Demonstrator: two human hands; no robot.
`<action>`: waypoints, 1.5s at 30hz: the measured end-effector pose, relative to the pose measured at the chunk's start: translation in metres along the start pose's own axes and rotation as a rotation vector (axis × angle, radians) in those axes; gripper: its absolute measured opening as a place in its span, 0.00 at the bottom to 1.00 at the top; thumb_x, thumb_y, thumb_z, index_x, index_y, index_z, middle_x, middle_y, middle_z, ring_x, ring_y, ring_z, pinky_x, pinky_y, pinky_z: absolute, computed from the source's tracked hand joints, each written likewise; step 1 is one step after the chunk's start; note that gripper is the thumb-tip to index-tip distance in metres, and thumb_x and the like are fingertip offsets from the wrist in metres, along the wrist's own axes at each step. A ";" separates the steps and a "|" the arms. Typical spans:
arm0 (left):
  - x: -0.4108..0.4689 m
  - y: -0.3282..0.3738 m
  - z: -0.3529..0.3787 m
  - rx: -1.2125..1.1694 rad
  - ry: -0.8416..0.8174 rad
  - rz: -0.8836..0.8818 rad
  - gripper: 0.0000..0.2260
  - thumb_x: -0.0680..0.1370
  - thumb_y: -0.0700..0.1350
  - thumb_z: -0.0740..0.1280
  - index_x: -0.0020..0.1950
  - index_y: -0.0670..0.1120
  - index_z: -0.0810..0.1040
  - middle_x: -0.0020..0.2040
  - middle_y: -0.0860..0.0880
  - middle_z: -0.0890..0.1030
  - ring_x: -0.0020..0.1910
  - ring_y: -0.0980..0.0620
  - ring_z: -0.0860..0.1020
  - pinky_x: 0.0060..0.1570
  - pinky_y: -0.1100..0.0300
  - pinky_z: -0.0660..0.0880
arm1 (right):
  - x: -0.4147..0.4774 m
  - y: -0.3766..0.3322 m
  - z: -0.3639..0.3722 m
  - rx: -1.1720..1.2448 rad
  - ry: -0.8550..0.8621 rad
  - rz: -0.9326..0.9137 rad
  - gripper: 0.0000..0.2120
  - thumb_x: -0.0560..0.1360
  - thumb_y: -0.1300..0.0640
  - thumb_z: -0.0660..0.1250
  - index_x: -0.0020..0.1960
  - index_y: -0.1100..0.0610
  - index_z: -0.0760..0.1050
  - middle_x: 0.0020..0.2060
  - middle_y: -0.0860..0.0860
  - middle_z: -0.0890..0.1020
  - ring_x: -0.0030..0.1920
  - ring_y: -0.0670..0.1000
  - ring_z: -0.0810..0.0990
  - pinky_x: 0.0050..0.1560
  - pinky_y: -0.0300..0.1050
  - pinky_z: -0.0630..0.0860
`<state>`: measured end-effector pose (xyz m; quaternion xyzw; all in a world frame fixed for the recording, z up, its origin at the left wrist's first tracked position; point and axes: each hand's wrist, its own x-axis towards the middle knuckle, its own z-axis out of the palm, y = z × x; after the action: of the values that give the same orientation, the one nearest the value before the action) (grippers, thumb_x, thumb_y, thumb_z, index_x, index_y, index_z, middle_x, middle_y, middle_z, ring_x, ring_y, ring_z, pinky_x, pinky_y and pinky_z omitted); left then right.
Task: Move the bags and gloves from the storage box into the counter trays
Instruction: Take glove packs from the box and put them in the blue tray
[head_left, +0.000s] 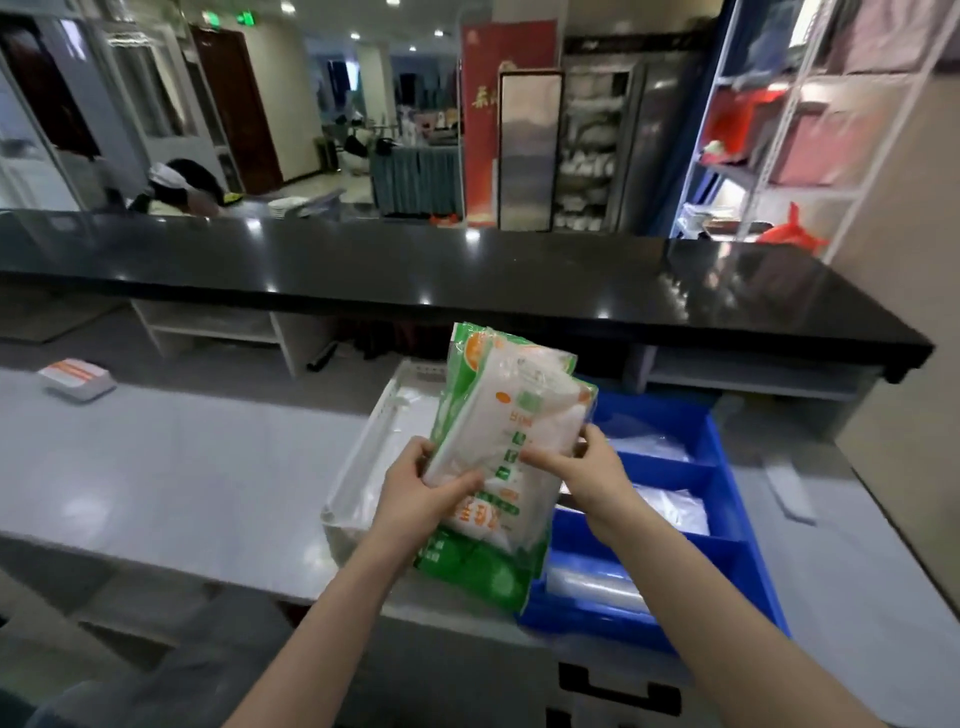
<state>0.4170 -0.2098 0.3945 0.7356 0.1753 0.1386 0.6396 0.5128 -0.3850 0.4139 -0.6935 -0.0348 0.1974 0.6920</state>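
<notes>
I hold a stack of green-and-white plastic packs (506, 441) upright above the counter, between the two trays. My left hand (421, 486) grips the stack's left edge, thumb across the front. My right hand (582, 467) pinches the right edge of the front pack. Under the packs on the left sits a white tray (358, 462) lined with clear film. On the right a blue divided tray (727, 525) holds clear plastic bags in its compartments. The storage box is not in view.
The trays rest on a pale grey counter (182, 467) under a raised black glossy ledge (467, 275). A small white-and-orange packet stack (78, 379) lies far left. A flat grey item (789, 488) lies right of the blue tray. A person sits beyond the ledge at left.
</notes>
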 end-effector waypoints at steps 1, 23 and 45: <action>0.015 0.001 0.004 0.001 -0.020 0.002 0.22 0.63 0.48 0.81 0.48 0.44 0.74 0.45 0.46 0.85 0.41 0.46 0.85 0.38 0.49 0.82 | 0.011 -0.004 -0.003 0.007 0.032 0.006 0.29 0.65 0.60 0.79 0.61 0.54 0.69 0.54 0.51 0.81 0.52 0.53 0.82 0.47 0.55 0.82; 0.171 -0.082 -0.049 0.913 0.051 0.027 0.20 0.70 0.36 0.66 0.61 0.49 0.75 0.65 0.48 0.72 0.56 0.48 0.73 0.50 0.54 0.72 | 0.141 -0.033 -0.100 -0.414 0.129 0.097 0.24 0.65 0.65 0.77 0.56 0.49 0.75 0.47 0.53 0.85 0.41 0.56 0.86 0.39 0.56 0.83; 0.155 -0.023 0.155 0.921 -0.202 0.437 0.17 0.76 0.51 0.66 0.63 0.46 0.76 0.59 0.49 0.78 0.61 0.48 0.73 0.61 0.55 0.68 | 0.133 -0.097 -0.222 -0.932 -0.019 -0.329 0.28 0.65 0.61 0.76 0.56 0.37 0.70 0.47 0.38 0.79 0.47 0.39 0.79 0.38 0.35 0.76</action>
<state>0.6209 -0.2781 0.3465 0.9698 -0.0024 0.1057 0.2196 0.7288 -0.5484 0.4705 -0.9127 -0.2348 0.0554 0.3297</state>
